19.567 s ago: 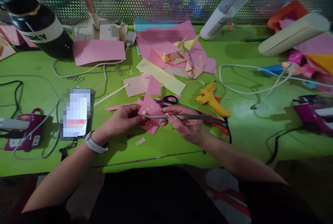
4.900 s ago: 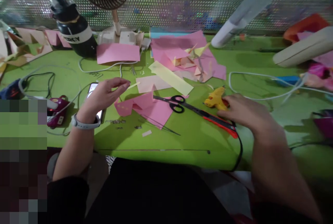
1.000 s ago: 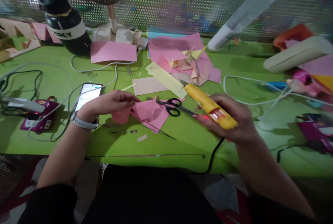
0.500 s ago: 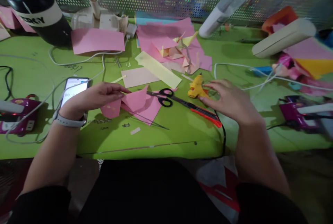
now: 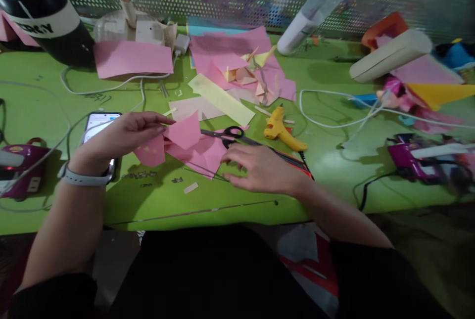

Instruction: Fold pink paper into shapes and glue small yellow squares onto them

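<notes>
The left hand point(image 5: 129, 133) is at the folded pink paper point(image 5: 184, 130), which sits left of the middle of the bench point(image 5: 156, 208), nearer its front edge than its back. Its fingertips meet the paper's upper left side, but whether they are pinched together on it, I cannot tell. Under and beside the fold is a flat pink sheet point(image 5: 208, 157)

The right hand point(image 5: 256, 168) is palm down with nothing seen in it, thumb and fingers apart and a little curled, just over the right end of the thin tweezers point(image 5: 202, 169). Whether it touches them is hidden. The scissors point(image 5: 233, 132) lie right behind the fingers, and the red knife point(image 5: 291, 158) runs out past the back of the hand. The yellow glue gun point(image 5: 280, 128) lies on its side farther back to the right, out of the grasp

The step in hand looks like steadying the paper with one hand while the other reaches for a tool. Taking the tweezers from here would call for a low, light pinch on the thin metal, clear of the scissor loops, with the left fingers keeping the fold from sliding
</notes>
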### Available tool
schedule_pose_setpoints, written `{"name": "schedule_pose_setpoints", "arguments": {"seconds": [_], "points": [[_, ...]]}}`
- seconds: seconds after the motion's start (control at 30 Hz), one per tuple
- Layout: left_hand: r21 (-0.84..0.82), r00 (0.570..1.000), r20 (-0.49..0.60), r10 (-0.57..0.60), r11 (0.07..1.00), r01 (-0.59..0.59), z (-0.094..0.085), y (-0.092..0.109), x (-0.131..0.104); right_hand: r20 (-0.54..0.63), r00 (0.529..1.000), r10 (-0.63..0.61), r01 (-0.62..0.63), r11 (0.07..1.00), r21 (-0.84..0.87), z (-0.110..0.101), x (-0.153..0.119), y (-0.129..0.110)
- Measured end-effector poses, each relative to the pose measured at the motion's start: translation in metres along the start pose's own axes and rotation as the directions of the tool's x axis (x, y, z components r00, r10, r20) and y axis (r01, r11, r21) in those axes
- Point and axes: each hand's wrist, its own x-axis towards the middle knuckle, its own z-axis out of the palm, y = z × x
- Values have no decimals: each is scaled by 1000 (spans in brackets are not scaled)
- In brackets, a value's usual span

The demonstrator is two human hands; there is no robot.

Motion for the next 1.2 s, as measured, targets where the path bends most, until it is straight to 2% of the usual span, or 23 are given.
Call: {"name": "schedule_pose_setpoints", "arguments": {"seconds": [0.07,0.13,0.23,0.4,0.5,0.57,0.63,0.7,0.73,0.77,0.8,0.83,0.9,0.93,1.0,1.1,1.13,1.2], "points": [[1,1000,9,9,1000,-9,1,-1,1,105,994,-2,7,999,-52,7,8,-17],[18,1000,6,17,1000,-17,2,-4,2,195,979,53,-30,993,-118,13,17,-29],[26,1000,-17,8,1000,-8,1,-8,2,258,959,122,-92,988,-125,15,30,-35],[-3,999,-39,15,1000,-15,1,-11,1,281,952,124,-162,980,118,0,25,-16],[-13,999,-36,19,1000,-19,1,-14,2,238,967,92,-182,903,390,-10,14,3],[-13,999,-35,24,1000,-24,1,-15,3,228,966,118,-239,737,632,-11,9,14],[-2,999,-37,28,1000,-29,1,-16,4,246,953,178,-301,440,846,-8,9,23],[9,999,-32,32,999,-32,2,-15,5,256,938,235,-291,126,948,-1,13,29],[9,999,-30,33,999,-32,2,-14,5,250,933,257,-263,17,965,2,16,31],[6,999,-28,33,999,-33,3,-14,5,245,930,274,-240,-50,969,4,19,34],[0,999,-27,36,999,-36,3,-13,5,242,927,286,-229,-77,970,6,22,35],[-4,999,-29,37,999,-37,3,-13,5,235,922,308,-224,-70,972,6,24,37],[-3,999,-35,34,999,-34,4,-13,5,203,908,367,-226,21,974,4,28,39],[0,999,-34,32,999,-32,4,-13,5,174,898,404,-233,100,967,1,29,39],[-2,999,-38,27,1000,-27,5,-12,5,83,879,470,-256,317,913,-6,30,40],[-27,998,-68,17,999,-19,6,-7,4,-107,862,496,-298,666,684,-16,32,43],[-33,997,-82,12,999,-15,7,-5,3,-179,852,492,-313,754,578,-18,33,45],[-37,995,-104,2,999,-6,7,-1,3,-285,833,473,-351,852,387,-21,36,49]]}}
